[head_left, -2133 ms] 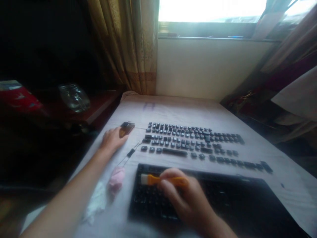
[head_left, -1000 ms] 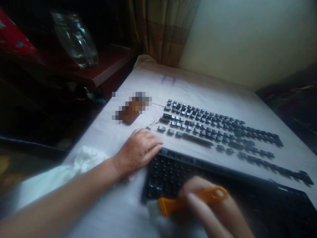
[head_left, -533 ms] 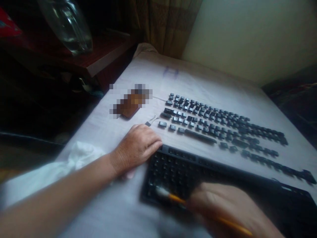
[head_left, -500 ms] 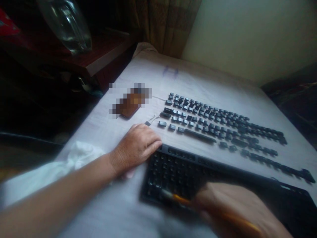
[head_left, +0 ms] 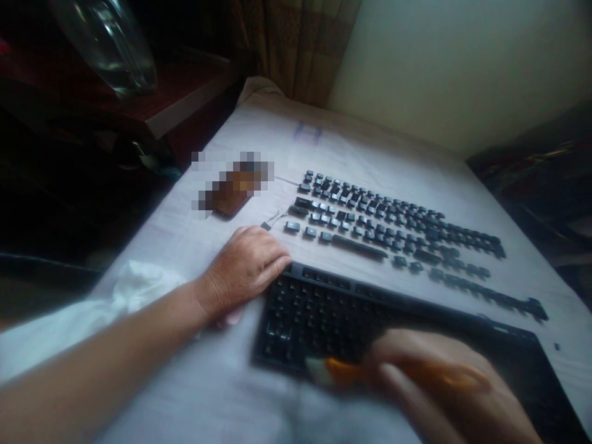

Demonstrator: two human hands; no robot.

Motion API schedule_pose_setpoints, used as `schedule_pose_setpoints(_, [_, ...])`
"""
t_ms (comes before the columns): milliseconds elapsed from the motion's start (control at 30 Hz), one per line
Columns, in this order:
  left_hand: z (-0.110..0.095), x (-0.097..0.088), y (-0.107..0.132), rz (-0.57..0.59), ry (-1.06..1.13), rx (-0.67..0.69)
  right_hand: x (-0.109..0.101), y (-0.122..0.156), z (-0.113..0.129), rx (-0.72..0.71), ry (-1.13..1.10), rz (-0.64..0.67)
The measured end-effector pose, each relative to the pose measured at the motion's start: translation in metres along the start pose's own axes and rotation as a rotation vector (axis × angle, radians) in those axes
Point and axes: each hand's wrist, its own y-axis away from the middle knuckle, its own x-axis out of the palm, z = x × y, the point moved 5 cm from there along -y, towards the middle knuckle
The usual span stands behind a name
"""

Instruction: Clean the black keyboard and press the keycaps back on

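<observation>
The right hand [head_left: 444, 364] pinches a brush [head_left: 341, 372]; the left hand [head_left: 247, 262] grips the keyboard [head_left: 319, 314]; the jug [head_left: 111, 46] has indistinct contents.

Place: was probably a home, though dimly seen.
Curtain [head_left: 305, 52]: hung beside a plain wall [head_left: 416, 74].
Wooden furniture [head_left: 182, 92]: carried a glass jug [head_left: 113, 46].
Pale cloth [head_left: 374, 148]: lay spread wide.

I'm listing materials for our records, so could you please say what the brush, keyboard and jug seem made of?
Brush: probably plastic where orange, evenly coloured, finish blurred; pale bristles, fibre unclear. Keyboard: likely black plastic, with slight sheen. Jug: clear, glossy, with bright highlights; glass or plastic.
</observation>
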Motion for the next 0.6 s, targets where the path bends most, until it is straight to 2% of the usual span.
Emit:
schedule_pose_setpoints(133, [0.000,-0.001,0.000,0.000,0.000,0.003,0.007,-0.002,0.000,-0.029,0.063,-0.051])
schedule_pose_setpoints(333, [0.000,0.000,-0.001,0.011,-0.004,0.002,0.014,-0.006,0.002,-0.055,0.012,0.096])
schedule_pose_setpoints(500, [-0.001,0.000,-0.001,-0.002,-0.012,0.009,0.009,-0.009,0.000,-0.009,0.045,0.014])
schedule_pose_setpoints(600, [-0.001,-0.001,-0.001,-0.007,-0.017,0.010,0.011,-0.010,0.002,-0.039,-0.002,0.071])
